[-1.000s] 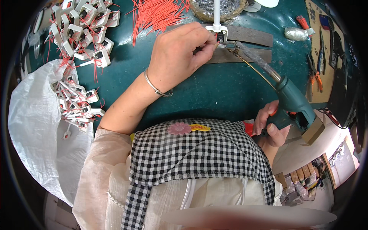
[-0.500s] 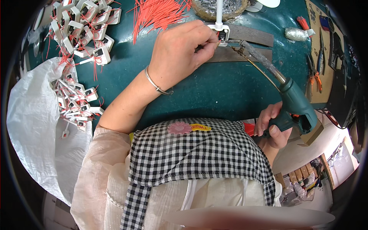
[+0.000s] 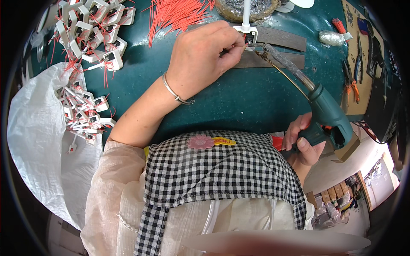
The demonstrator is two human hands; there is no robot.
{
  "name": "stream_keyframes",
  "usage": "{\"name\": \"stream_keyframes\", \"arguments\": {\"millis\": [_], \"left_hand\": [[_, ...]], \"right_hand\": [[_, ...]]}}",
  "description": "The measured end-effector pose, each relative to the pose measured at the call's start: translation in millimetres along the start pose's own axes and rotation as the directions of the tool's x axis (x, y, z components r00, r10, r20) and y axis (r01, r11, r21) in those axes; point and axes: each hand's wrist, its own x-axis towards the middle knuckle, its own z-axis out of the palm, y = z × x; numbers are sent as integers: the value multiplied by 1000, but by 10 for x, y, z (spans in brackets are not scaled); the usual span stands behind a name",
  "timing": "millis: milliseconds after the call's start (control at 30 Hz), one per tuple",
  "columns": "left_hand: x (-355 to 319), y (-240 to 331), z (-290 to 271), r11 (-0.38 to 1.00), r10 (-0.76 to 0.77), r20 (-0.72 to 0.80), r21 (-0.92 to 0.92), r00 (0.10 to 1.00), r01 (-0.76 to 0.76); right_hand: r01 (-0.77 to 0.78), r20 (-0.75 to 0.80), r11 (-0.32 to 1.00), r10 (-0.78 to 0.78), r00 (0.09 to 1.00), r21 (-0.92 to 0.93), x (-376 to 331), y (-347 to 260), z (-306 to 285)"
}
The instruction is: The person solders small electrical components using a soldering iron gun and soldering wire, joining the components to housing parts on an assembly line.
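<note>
My left hand point(image 3: 205, 55) is closed in a pinch beside a white plastic housing point(image 3: 254, 30) with a white stem, at the top middle. A bit of red wire shows at its fingertips; most of what they pinch is hidden. Lower right, my right hand point(image 3: 302, 140) is wrapped round the grip of a green soldering gun point(image 3: 328, 109). The gun's metal barrel slants up to the left, with a thin brass-coloured tube alongside. Its tip is at the housing's lower edge, close to my left fingertips; whether it touches is too small to tell.
Two dark flat strips point(image 3: 284, 38) lie under the housing. Loose red wires point(image 3: 175, 17) and a round bowl point(image 3: 226, 10) are beyond. Wired white housings point(image 3: 87, 32) are heaped at far left, above a white sack point(image 3: 34, 106). Orange-handled pliers point(image 3: 352, 87) lie at right.
Both hands stay almost where they were. The soldering gun's tip and the housing have shifted only very slightly.
</note>
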Motion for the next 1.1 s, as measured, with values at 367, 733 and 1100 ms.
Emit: {"name": "stream_keyframes", "arguments": {"millis": [367, 733, 1100], "left_hand": [[-32, -44, 9, 997, 44, -55, -60, 998, -47], [-61, -76, -11, 999, 37, -25, -5, 999, -37], [-39, -47, -7, 998, 59, -47, -9, 997, -59]], "right_hand": [[140, 150, 976, -165, 975, 165, 63, -16, -169], [166, 208, 914, -255, 944, 370, 204, 171, -317], [129, 208, 856, -263, 942, 501, 339, 312, -434]]}}
